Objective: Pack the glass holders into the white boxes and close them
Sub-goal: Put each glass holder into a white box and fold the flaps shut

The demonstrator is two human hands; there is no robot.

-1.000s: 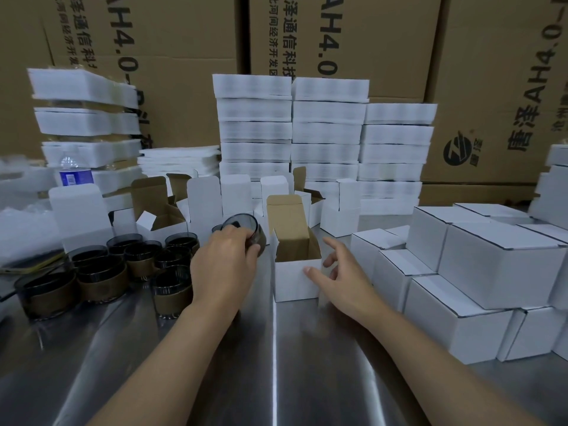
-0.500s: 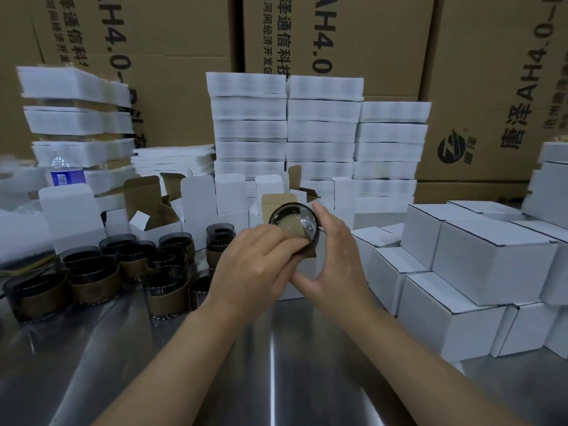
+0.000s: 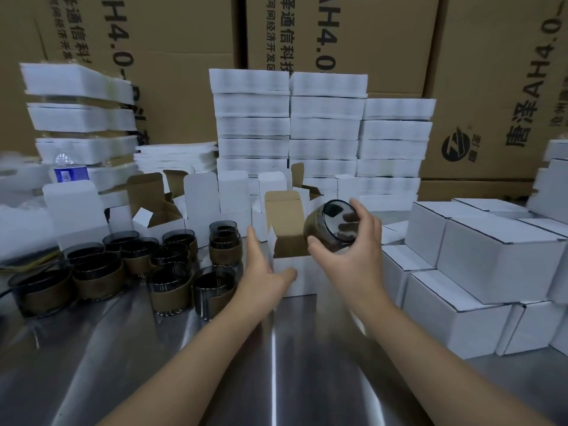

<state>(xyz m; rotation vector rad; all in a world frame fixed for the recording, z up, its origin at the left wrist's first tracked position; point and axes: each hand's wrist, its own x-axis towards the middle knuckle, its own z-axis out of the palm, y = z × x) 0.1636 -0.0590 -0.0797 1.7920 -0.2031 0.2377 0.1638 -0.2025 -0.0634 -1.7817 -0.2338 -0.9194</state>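
Tilting a glass holder [image 3: 333,227] on its side just above the right edge of an open white box [image 3: 295,278], a person's right hand [image 3: 353,259] is holding its grip clamped on the dark glass. The thumb is sitting under the lower edge and the fingers are curling over the top, some of them showing through the glass. One round end of the holder is facing the camera, and its brown band is showing on the side nearest the box's raised lid flap. The left hand [image 3: 261,265] is bracing the box from the left, its grip apart: the fingers are lying straight along the side wall while the thumb is pressing on the white front face. The box is standing on a shiny metal worktop [image 3: 276,364], its brown inside showing and its top not yet shut. To the left, a cluster of loose glass holders [image 3: 123,265] is standing upright, each wearing a brown band. To the right, closed white boxes [image 3: 491,256] are sitting stacked in 2 layers. Behind the open box, more empty boxes [image 3: 159,210] are standing with flaps up, in front of stacks of flat white packs [image 3: 289,118] and big brown cartons [image 3: 184,41] printed with black lettering.
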